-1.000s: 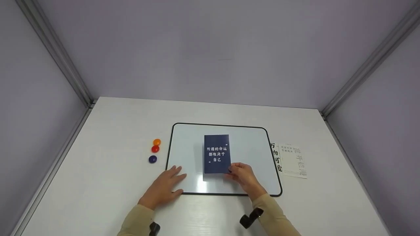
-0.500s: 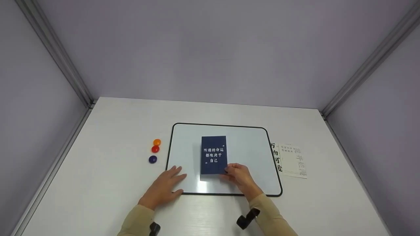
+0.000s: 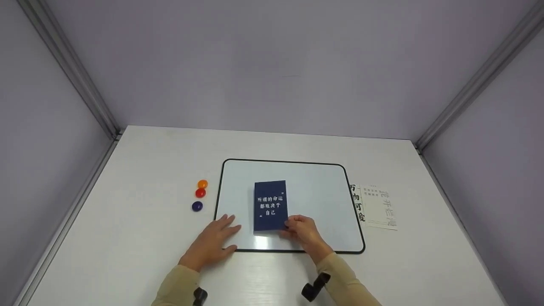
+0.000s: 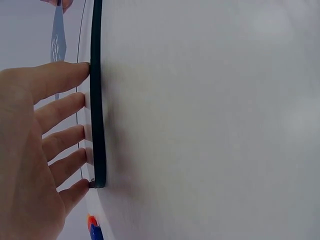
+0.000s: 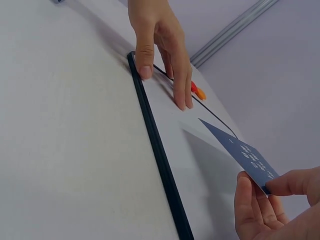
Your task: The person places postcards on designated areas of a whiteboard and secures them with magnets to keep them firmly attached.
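Observation:
A dark blue card (image 3: 270, 191) with white lettering is held over the whiteboard (image 3: 314, 191), left of its middle. My right hand (image 3: 304, 233) pinches the card's near right corner between thumb and fingers. In the right wrist view the card (image 5: 245, 152) stands tilted above the board, its shadow on the white surface. My left hand (image 3: 214, 242) rests with spread fingers on the board's near left corner. The left wrist view shows the left thumb (image 4: 65, 75) at the board's black rim (image 4: 98, 110).
Left of the board sit an orange round magnet (image 3: 202, 184), a red one (image 3: 200, 193) and a dark blue one (image 3: 197, 206). Paper cards (image 3: 378, 208) with lettering lie by the board's right edge. Panel walls (image 3: 272, 63) enclose the white table (image 3: 140, 170).
My right hand has carried the card left and slightly toward me across the board. The left hand has stayed where it was.

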Available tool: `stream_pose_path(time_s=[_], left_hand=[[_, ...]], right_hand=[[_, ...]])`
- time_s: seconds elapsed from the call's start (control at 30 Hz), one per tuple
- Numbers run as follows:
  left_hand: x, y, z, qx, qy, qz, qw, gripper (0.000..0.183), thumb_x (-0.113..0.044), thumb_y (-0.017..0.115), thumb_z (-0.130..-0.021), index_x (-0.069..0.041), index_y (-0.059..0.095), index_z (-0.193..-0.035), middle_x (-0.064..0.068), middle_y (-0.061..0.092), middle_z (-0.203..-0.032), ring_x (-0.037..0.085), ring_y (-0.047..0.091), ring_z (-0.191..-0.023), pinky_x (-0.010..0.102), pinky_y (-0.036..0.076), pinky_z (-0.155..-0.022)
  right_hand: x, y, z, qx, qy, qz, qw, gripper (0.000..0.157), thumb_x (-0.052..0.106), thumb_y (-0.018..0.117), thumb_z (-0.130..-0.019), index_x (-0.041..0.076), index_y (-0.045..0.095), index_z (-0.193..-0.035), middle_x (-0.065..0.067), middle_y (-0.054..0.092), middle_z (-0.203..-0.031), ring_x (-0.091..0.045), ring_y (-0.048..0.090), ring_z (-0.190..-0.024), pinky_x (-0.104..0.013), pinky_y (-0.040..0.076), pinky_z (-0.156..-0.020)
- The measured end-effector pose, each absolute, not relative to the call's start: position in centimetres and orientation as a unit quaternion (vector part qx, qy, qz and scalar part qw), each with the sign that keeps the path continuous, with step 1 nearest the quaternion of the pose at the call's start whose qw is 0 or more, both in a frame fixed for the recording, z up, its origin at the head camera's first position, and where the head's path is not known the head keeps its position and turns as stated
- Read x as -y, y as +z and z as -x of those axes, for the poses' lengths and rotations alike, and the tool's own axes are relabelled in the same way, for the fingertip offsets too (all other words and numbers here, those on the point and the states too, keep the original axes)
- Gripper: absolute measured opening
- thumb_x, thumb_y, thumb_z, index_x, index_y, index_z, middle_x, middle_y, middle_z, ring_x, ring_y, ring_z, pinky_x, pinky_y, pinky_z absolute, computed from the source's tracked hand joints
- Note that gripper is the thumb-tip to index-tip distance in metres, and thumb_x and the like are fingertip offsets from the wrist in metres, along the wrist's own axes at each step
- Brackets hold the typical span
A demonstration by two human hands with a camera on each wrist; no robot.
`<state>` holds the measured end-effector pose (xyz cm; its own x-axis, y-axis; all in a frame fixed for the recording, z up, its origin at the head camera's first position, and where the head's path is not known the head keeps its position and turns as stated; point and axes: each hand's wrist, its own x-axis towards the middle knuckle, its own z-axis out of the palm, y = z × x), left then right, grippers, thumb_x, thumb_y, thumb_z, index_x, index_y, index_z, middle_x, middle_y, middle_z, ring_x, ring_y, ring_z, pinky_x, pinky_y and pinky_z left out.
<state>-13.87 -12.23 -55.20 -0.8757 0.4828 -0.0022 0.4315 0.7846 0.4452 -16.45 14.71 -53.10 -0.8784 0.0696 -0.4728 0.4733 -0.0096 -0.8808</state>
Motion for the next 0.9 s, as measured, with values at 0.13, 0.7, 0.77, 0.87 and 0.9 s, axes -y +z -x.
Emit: stream_pose_path(time_s=[0.13, 0.7, 0.77, 0.87, 0.9], left_hand=[[12.3, -55.3, 13.8, -0.941, 0.228, -0.248, 0.044, 0.05, -0.025, 0.065, -0.087, -0.009, 0.057, -0.134, 0.017, 0.047, -0.148, 0.04, 0.04, -0.14, 0.055, 0.035, -0.115], [12.0, -55.3, 13.7, -0.945, 0.222, -0.233, 0.058, 0.051, -0.027, 0.064, -0.09, -0.011, 0.053, -0.137, 0.015, 0.043, -0.152, 0.038, 0.036, -0.143, 0.054, 0.032, -0.118], [12.0, -55.3, 13.8, -0.946, 0.22, -0.231, 0.058, 0.051, -0.028, 0.063, -0.09, -0.012, 0.053, -0.137, 0.014, 0.043, -0.152, 0.038, 0.035, -0.144, 0.054, 0.031, -0.118], [12.0, -55.3, 13.7, -0.946, 0.222, -0.228, 0.062, 0.051, -0.028, 0.064, -0.09, -0.012, 0.053, -0.137, 0.014, 0.043, -0.152, 0.037, 0.035, -0.144, 0.054, 0.031, -0.118], [12.0, -55.2, 13.7, -0.946, 0.222, -0.228, 0.063, 0.051, -0.028, 0.064, -0.09, -0.012, 0.053, -0.137, 0.014, 0.043, -0.152, 0.037, 0.035, -0.144, 0.054, 0.031, -0.118]], right_hand=[[-14.5, -53.3, 16.2, -0.697, -0.676, -0.183, 0.153, 0.008, -0.001, 0.057, -0.086, -0.006, 0.058, -0.092, -0.003, 0.06, -0.078, -0.011, 0.065, -0.069, -0.024, 0.058, -0.069], [-13.3, -53.7, 15.7, -0.697, -0.675, -0.186, 0.158, 0.007, 0.001, 0.058, -0.088, -0.003, 0.055, -0.093, -0.002, 0.058, -0.078, -0.009, 0.063, -0.067, -0.021, 0.058, -0.063], [-13.1, -53.8, 15.8, -0.702, -0.671, -0.186, 0.153, 0.007, 0.0, 0.058, -0.087, -0.003, 0.055, -0.093, -0.001, 0.058, -0.076, -0.009, 0.064, -0.064, -0.021, 0.057, -0.061], [-13.0, -54.1, 15.9, -0.721, -0.655, -0.178, 0.139, 0.008, -0.002, 0.058, -0.086, -0.004, 0.055, -0.093, -0.002, 0.06, -0.072, -0.008, 0.063, -0.057, -0.021, 0.057, -0.056], [-12.9, -54.1, 15.9, -0.729, -0.648, -0.175, 0.135, 0.009, -0.002, 0.058, -0.085, -0.004, 0.056, -0.093, -0.002, 0.062, -0.071, -0.008, 0.063, -0.056, -0.021, 0.056, -0.055]])
